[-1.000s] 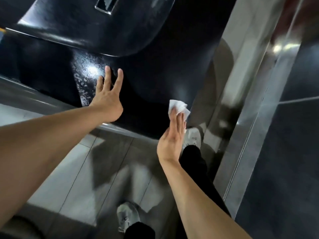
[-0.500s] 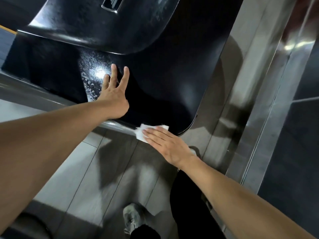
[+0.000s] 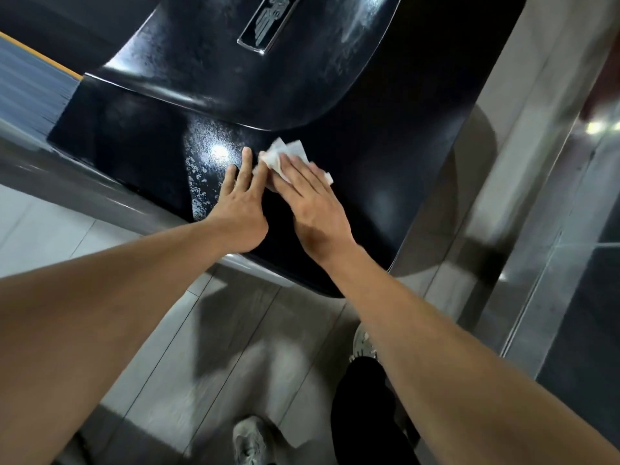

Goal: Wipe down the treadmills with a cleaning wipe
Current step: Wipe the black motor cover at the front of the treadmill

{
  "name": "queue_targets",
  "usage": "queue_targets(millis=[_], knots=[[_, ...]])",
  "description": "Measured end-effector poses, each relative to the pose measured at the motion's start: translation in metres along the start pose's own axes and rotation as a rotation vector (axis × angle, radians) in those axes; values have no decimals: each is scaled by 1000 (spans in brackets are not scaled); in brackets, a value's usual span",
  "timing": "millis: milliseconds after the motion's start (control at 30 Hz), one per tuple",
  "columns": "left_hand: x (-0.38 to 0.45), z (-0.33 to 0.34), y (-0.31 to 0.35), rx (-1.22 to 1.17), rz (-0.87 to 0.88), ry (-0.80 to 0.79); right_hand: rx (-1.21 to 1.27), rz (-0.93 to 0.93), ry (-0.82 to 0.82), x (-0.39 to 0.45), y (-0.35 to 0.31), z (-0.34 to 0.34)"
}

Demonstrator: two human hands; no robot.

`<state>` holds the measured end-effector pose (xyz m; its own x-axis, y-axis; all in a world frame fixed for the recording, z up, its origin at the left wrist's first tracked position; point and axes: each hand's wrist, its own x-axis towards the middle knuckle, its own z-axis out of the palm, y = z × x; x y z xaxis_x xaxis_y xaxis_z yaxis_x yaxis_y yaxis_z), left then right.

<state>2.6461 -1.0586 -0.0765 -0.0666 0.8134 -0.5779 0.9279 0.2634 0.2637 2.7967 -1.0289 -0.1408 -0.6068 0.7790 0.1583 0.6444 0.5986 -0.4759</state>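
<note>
Right hand (image 3: pixel 310 203) flat with straight fingers pressing a white wipe (image 3: pixel 285 156) onto the glossy black treadmill cover (image 3: pixel 385 182), left hand (image 3: pixel 240 203) flat and open just beside it, wet smears near the left fingertips, grey tiled floor (image 3: pixel 188 347) below

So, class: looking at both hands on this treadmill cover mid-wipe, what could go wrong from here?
1. The left hand rests bare on the black treadmill cover, so it may leave fresh prints on the surface.
2. The wipe is bunched under the right hand and touches only a small area, so the speckled residue beside the left hand may get missed.
3. The person leans on both arms over a glossy floor; a slip could follow.
</note>
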Motion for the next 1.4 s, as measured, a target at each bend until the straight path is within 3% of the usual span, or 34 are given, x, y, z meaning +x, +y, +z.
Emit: queue_targets(millis=[133, 300, 433, 500, 600, 700, 767, 900, 1033, 1100, 1233, 1333, 1400], knots=[[4, 6, -2, 19, 23, 34, -20, 67, 16, 0, 5, -2], [5, 9, 0, -27, -19, 16, 108, 464, 145, -115, -7, -6], [7, 11, -3, -54, -42, -10, 173, 824, 210, -94, -15, -10], [8, 12, -5, -72, -41, 1, 185, 747, 219, -48, -12, -8], [11, 15, -12, -58, -24, 19, 120, 359, 126, 17, -6, 0], [9, 7, -8, -44, -30, -8, 80, 270, 96, 29, 2, -3], [4, -4, 1, -67, -61, -11, 102, 407, 162, 4, 8, -9], [4, -32, 27, -56, 4, 115, 275, 960, 314, -63, 7, -21], [23, -32, 44, 91, 178, 87, 324, 1125, 420, -64, 2, -20], [26, -26, 45, 133, 178, 43, 261, 1034, 409, -45, -2, -17], [30, -20, 39, 73, 173, 26, 263, 484, 258, 5, 8, -10], [34, -18, 35, 79, 209, 40, 223, 338, 152, 29, 27, -15], [33, -17, 38, 100, 170, 23, 185, 340, 141, 23, 42, -23]])
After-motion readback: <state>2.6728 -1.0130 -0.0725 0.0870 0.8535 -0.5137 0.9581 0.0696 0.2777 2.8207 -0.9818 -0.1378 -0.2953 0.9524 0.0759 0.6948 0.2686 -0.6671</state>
